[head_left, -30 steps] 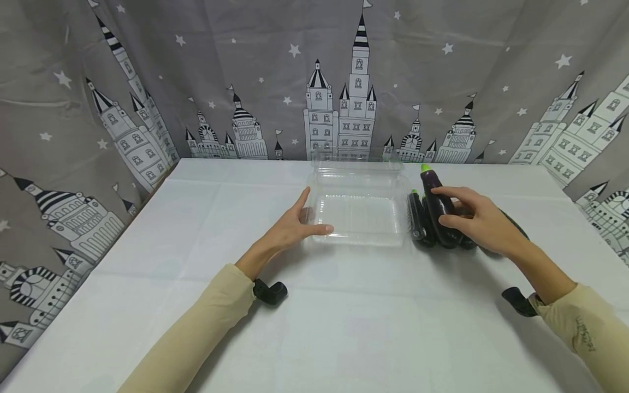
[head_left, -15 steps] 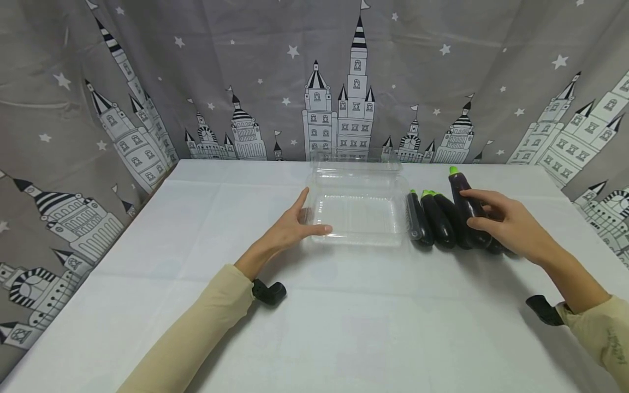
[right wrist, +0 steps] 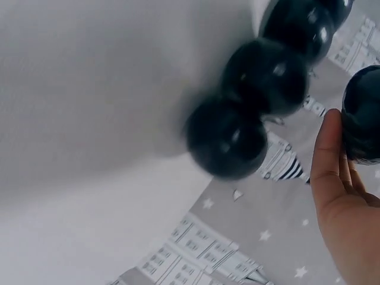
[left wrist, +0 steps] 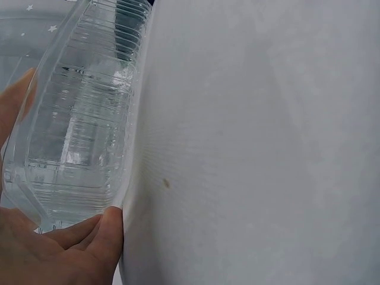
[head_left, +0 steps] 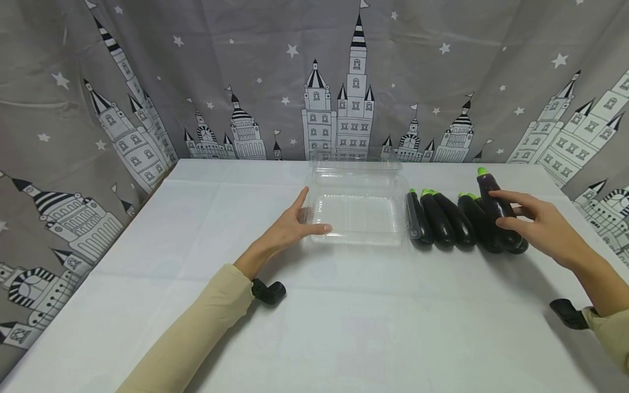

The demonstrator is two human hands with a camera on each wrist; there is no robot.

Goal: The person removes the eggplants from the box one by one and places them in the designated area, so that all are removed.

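Observation:
A glossy dark eggplant (head_left: pixel 497 212) with a green stem end is in my right hand (head_left: pixel 545 224), gripped from the right between thumb and fingers. It overlaps the right end of a row of eggplants (head_left: pixel 437 221); in the right wrist view the held eggplant (right wrist: pixel 363 113) shows apart from the others. My left hand (head_left: pixel 285 232) holds the left end of a clear plastic clamshell box (head_left: pixel 358 238), thumb over its near rim. In the left wrist view the fingers (left wrist: pixel 107 240) reach round the box's end, low against the white cloth. The box lies open with nothing in it.
The eggplant row stands close to the box's right side, stems pointing away. Behind the box its raised lid (head_left: pixel 358 161) leans at the table's far edge. A white cloth (head_left: pixel 344 311) covers the table, and a grey castle-print curtain (head_left: pixel 265 54) hangs behind and around it.
My right hand has moved right with the eggplant, from over the row's left part to its right end, uncovering more eggplants. The left hand and box have stayed put.

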